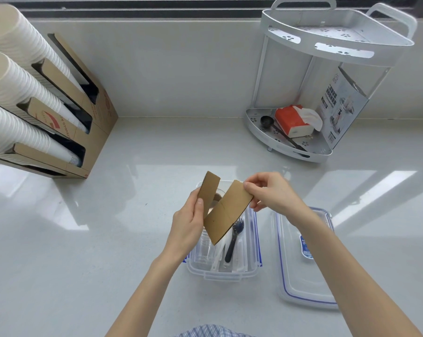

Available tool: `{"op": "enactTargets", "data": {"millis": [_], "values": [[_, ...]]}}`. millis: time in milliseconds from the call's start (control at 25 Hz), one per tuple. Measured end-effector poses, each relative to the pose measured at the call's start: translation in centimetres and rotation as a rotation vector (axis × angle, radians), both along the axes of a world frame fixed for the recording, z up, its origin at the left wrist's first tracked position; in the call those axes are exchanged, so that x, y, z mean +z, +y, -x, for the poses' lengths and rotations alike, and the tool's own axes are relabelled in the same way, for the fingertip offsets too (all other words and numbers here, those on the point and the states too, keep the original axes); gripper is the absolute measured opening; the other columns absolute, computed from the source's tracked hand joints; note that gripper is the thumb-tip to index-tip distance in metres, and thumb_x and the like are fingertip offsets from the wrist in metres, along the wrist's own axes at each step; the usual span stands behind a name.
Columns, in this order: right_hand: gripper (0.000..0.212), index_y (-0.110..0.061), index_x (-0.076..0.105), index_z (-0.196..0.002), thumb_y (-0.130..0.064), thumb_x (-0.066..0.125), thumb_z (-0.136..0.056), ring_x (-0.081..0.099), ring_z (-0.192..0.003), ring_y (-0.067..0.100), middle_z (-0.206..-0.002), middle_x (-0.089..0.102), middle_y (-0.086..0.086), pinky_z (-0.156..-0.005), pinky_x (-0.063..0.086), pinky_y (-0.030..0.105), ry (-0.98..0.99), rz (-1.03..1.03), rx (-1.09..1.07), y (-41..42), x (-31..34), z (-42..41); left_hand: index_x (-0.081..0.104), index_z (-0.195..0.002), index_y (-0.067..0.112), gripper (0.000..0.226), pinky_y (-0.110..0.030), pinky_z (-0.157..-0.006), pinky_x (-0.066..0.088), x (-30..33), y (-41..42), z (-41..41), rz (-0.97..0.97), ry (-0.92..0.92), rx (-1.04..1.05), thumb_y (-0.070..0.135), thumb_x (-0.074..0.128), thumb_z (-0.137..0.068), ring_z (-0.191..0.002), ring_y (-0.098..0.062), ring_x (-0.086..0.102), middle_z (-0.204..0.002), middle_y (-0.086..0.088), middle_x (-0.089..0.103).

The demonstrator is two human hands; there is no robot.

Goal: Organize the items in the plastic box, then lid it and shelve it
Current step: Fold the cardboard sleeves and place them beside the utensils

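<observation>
Grey worktop (pixel 132 239), mid-frame: left hand (pixel 188 222) and right hand (pixel 271 193), fingers pinched on a folded cardboard strip (pixel 226 211) above the plastic box (pixel 222 273); lid (pixel 300 283) lies just right.

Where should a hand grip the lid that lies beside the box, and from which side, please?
Probably by a long edge rim, from above. The lid lies flat on the counter, right of the plastic box, so only its raised rim offers a hold. The right hand is nearer.
</observation>
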State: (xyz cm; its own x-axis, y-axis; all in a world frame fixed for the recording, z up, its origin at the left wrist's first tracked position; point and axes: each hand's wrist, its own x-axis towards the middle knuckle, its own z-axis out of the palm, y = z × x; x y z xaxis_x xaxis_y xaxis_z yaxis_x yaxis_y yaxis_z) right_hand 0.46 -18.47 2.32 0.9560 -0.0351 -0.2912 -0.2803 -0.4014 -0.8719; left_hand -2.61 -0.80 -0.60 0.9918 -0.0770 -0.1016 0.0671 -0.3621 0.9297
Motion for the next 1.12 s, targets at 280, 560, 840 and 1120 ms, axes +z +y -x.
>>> {"op": "enactTargets", "data": {"millis": [280, 560, 840, 1120], "values": [[0.016, -0.01, 0.056, -0.096, -0.007, 0.046, -0.084, 0.06, -0.036, 0.006, -0.055, 0.054, -0.001, -0.042, 0.053, 0.018, 0.008, -0.082, -0.068, 2.6, -0.2, -0.1, 0.044, -0.125, 0.037, 0.033, -0.005, -0.054, 0.036, -0.1, -1.6, 0.8, -0.074, 0.026, -0.23, 0.029, 0.037, -0.094, -0.053, 0.002, 0.046, -0.063, 0.013, 0.049], [0.019, -0.01, 0.053, -0.101, -0.024, 0.044, -0.094, 0.065, -0.057, 0.016, -0.07, 0.055, 0.004, -0.062, 0.059, 0.029, 0.07, -0.223, -0.065, 3.4, -0.6, 0.2, 0.042, -0.127, 0.026, 0.037, -0.011, -0.055, 0.038, -0.8, -1.5, 0.8, -0.091, 0.017, -0.21, 0.012, 0.034, -0.094, -0.06, -0.004, 0.047, -0.071, 0.007, 0.054], [0.037, -0.016, 0.049, -0.114, -0.034, 0.06, -0.084, 0.065, -0.085, 0.026, -0.074, 0.052, -0.001, -0.084, 0.057, 0.043, 0.015, -0.006, 0.017, 3.4, -1.3, 1.4, 0.04, -0.128, 0.031, 0.034, -0.035, -0.094, 0.048, -0.7, -1.6, 0.9, 0.114, 0.209, -0.191, 0.023, 0.032, -0.096, -0.1, -0.014, 0.061, -0.117, 0.004, 0.059], [0.022, -0.014, 0.049, -0.103, -0.027, 0.056, -0.086, 0.063, -0.069, 0.013, -0.073, 0.055, 0.0, -0.09, 0.053, 0.047, 0.036, -0.085, -0.048, 2.9, -1.5, 1.3, 0.042, -0.127, 0.031, 0.04, -0.011, -0.07, 0.047, 0.0, -1.5, 0.9, 0.282, 0.36, -0.295, 0.038, 0.02, -0.096, -0.087, 0.0, 0.056, -0.107, 0.01, 0.058]]}}
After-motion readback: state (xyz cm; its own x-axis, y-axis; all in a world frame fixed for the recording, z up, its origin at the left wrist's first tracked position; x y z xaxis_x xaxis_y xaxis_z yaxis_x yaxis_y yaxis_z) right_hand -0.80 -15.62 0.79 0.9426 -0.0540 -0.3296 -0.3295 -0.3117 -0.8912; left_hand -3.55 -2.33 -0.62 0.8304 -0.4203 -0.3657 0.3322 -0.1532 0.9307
